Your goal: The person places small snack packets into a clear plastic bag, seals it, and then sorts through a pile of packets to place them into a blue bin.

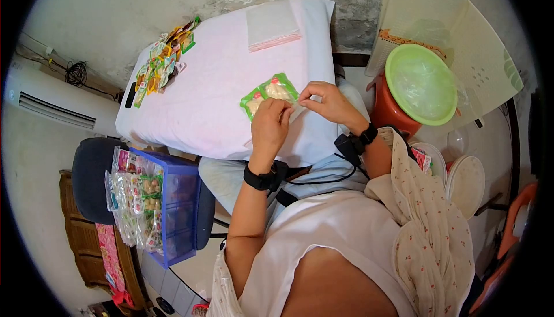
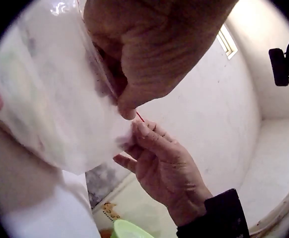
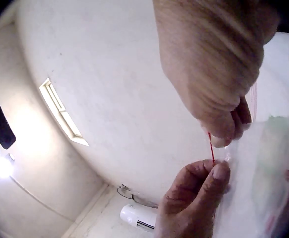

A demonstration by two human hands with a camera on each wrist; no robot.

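A clear plastic zip bag (image 2: 70, 114) with a thin red line along its opening hangs between my two hands. Inside it, green-and-clear packets (image 1: 277, 90) with pale contents show through. My left hand (image 1: 270, 125) pinches the opening edge near its middle, thumb against fingers. Close beside it, my right hand (image 1: 330, 104) pinches the same edge at the corner. In the right wrist view, the red line (image 3: 212, 148) runs from one set of fingertips to the other. Both wrists wear black straps.
On the white-covered table (image 1: 213, 86) lie a pile of small colourful packets (image 1: 161, 66), a black phone (image 1: 130, 95) and a stack of flat clear bags (image 1: 272, 25). A blue crate (image 1: 179, 207) of filled bags stands left. A green basin (image 1: 420, 83) sits right.
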